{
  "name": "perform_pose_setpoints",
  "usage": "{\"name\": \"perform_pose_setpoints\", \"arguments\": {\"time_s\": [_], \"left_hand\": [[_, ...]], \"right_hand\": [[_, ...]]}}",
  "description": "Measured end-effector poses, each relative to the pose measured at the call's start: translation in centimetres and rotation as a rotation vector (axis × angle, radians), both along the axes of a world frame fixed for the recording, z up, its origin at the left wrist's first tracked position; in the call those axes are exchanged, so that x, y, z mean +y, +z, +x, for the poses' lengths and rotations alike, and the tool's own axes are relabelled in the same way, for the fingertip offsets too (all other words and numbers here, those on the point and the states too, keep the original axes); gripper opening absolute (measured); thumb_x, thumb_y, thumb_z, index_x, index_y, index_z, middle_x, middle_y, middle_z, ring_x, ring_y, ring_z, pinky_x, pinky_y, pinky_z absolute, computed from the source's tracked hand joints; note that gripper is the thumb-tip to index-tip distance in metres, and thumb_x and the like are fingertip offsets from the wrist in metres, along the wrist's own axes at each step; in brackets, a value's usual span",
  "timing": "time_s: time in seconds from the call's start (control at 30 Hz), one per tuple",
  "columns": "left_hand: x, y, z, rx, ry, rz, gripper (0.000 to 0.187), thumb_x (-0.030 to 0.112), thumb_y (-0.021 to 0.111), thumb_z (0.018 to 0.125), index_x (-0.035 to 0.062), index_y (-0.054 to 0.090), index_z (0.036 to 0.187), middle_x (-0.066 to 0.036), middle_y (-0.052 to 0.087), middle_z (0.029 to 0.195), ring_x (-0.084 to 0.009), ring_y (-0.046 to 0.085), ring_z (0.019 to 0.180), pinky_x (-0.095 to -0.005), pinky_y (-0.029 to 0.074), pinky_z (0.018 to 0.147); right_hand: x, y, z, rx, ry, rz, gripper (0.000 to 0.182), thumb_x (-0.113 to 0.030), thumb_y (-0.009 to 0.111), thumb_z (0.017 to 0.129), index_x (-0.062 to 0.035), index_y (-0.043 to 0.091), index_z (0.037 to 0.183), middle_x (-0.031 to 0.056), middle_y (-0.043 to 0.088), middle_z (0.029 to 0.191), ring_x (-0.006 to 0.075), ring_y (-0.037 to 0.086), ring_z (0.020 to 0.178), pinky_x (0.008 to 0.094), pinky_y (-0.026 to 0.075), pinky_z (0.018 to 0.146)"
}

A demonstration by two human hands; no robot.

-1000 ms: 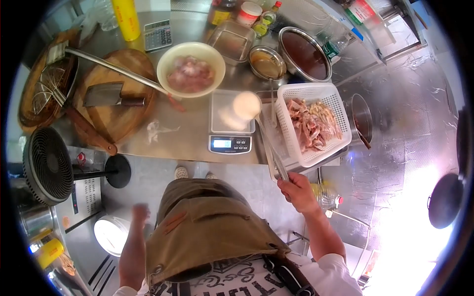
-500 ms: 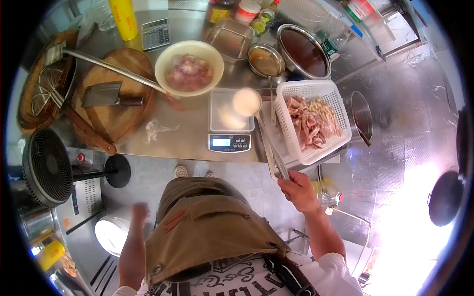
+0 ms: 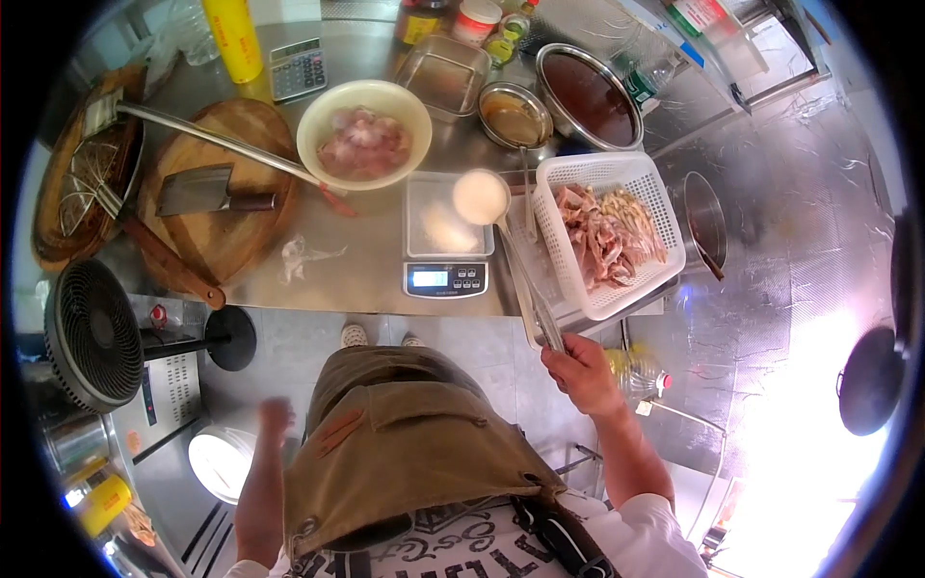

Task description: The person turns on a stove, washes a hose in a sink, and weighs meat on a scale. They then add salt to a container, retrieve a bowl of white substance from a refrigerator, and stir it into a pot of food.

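Note:
My right hand [image 3: 581, 373] is closed round the long metal handle of a ladle [image 3: 525, 265]. Pale powder [image 3: 480, 197] fills the ladle's bowl, which is over the upper right part of a clear square container [image 3: 416, 217]. That container sits on a digital scale [image 3: 445, 280] with a lit display, and a mound of white powder [image 3: 446, 229] lies in it. Low at my side, away from the counter, hangs my left hand [image 3: 277, 416]; its fingers are too small and blurred to make out.
Right of the scale, a white perforated basket [image 3: 602, 306] holds cut meat. A cream bowl [image 3: 318, 166] with pinkish meat stands behind. A cleaver [image 3: 196, 188] lies on a round chopping board [image 3: 246, 135]. A black fan [image 3: 93, 332] stands at left; a pot of dark liquid [image 3: 593, 101] at back.
The view has shifted very slightly. My right hand and the ladle stay almost where they were, the bowl still over the container. My left hand still hangs low.

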State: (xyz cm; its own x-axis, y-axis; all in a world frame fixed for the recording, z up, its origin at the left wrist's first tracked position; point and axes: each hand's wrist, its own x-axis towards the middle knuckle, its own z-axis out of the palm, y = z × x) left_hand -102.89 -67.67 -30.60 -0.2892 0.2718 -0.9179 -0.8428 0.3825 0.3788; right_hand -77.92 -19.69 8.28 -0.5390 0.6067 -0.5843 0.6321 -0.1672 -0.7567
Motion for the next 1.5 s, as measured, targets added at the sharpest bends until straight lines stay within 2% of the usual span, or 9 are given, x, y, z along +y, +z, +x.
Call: {"name": "perform_pose_setpoints", "arguments": {"time_s": [0.13, 0.23, 0.43, 0.53, 0.73, 1.03, 1.13, 1.43, 1.5], "left_hand": [[0.4, 0.3, 0.4, 0.038, 0.042, -0.037, 0.017, 0.030, 0.039, 0.081, 0.0184, 0.039, 0.069, 0.000, 0.036, 0.061, -0.0164, 0.037, 0.052, -0.0291, 0.025, 0.041], [0.5, 1.8, 0.0, -0.081, 0.106, 0.051, 0.016, 0.013, 0.041, 0.089, 0.0186, 0.045, 0.075, 0.001, 0.042, 0.062, -0.0109, 0.043, 0.048, -0.0230, 0.033, 0.039], [1.8, 3.4, 0.3, -0.059, 0.092, 0.027, 0.016, 0.014, 0.043, 0.088, 0.0188, 0.044, 0.073, 0.001, 0.040, 0.060, -0.0116, 0.042, 0.046, -0.0220, 0.031, 0.038], [3.3, 4.1, 1.1, 0.093, 0.027, -0.230, 0.015, 0.016, 0.042, 0.089, 0.0183, 0.045, 0.074, 0.000, 0.041, 0.061, -0.0128, 0.043, 0.047, -0.0235, 0.032, 0.038], [-1.4, -1.8, -0.3, -0.256, 0.151, 0.265, 0.018, 0.023, 0.036, 0.091, 0.0161, 0.048, 0.080, -0.002, 0.048, 0.069, -0.0148, 0.049, 0.055, -0.0270, 0.038, 0.044], [0.7, 0.8, 0.3, -0.062, 0.096, -0.026, 0.013, 0.018, 0.045, 0.089, 0.0169, 0.046, 0.076, -0.001, 0.045, 0.064, -0.0129, 0.047, 0.051, -0.0257, 0.036, 0.041], [-0.4, -0.4, -0.2, -0.147, 0.118, 0.124, 0.014, 0.020, 0.044, 0.090, 0.0158, 0.048, 0.077, -0.002, 0.047, 0.064, -0.0135, 0.047, 0.050, -0.0250, 0.036, 0.041], [0.2, 0.1, -0.4, -0.005, 0.063, -0.094, 0.012, 0.022, 0.045, 0.090, 0.0156, 0.051, 0.081, -0.002, 0.049, 0.067, -0.0142, 0.048, 0.053, -0.0267, 0.041, 0.046], [0.6, -0.2, 0.2, 0.045, 0.097, -0.104, 0.021, 0.026, 0.040, 0.086, 0.0192, 0.038, 0.067, 0.002, 0.034, 0.060, -0.0124, 0.036, 0.048, -0.0262, 0.027, 0.041]], "right_hand": [[0.0, 0.0, 0.0, 0.004, -0.004, -0.004, 0.023, -0.017, 0.056, 0.086, -0.0051, 0.048, 0.067, -0.0051, 0.042, 0.059, 0.0048, 0.036, 0.056, 0.0235, 0.030, 0.048], [0.0, 0.0, 0.1, 0.003, -0.004, -0.001, 0.023, -0.017, 0.056, 0.086, -0.0052, 0.048, 0.067, -0.0052, 0.042, 0.059, 0.0047, 0.036, 0.056, 0.0235, 0.030, 0.048], [0.1, -0.1, 0.2, 0.008, 0.004, 0.022, 0.023, -0.017, 0.057, 0.086, -0.0044, 0.048, 0.068, -0.0046, 0.042, 0.059, 0.0052, 0.036, 0.056, 0.0237, 0.031, 0.048], [0.1, -0.5, 0.6, 0.008, 0.020, 0.060, 0.023, -0.017, 0.057, 0.086, -0.0036, 0.049, 0.069, -0.0040, 0.042, 0.059, 0.0056, 0.036, 0.056, 0.0239, 0.031, 0.049], [-0.2, -0.2, 0.6, 0.015, 0.047, 0.111, 0.022, -0.016, 0.058, 0.086, -0.0027, 0.049, 0.071, -0.0035, 0.043, 0.060, 0.0056, 0.036, 0.057, 0.0242, 0.032, 0.049], [-0.4, -0.1, 0.7, 0.025, 0.060, 0.126, 0.021, -0.015, 0.059, 0.085, -0.0003, 0.050, 0.073, -0.0027, 0.042, 0.062, 0.0060, 0.036, 0.061, 0.0249, 0.034, 0.051], [-0.4, -0.1, 0.7, 0.013, 0.070, 0.149, 0.021, -0.014, 0.059, 0.085, -0.0001, 0.050, 0.073, -0.0022, 0.042, 0.062, 0.0062, 0.037, 0.061, 0.0253, 0.034, 0.051], [-0.5, 0.2, 0.4, 0.009, 0.072, 0.170, 0.020, -0.013, 0.058, 0.085, 0.0001, 0.050, 0.072, -0.0020, 0.042, 0.061, 0.0063, 0.036, 0.060, 0.0253, 0.034, 0.051], [-0.5, 0.3, 0.4, 0.016, 0.063, 0.138, 0.020, -0.013, 0.058, 0.085, -0.0001, 0.050, 0.073, -0.0023, 0.042, 0.061, 0.0062, 0.036, 0.060, 0.0250, 0.034, 0.051]]}}
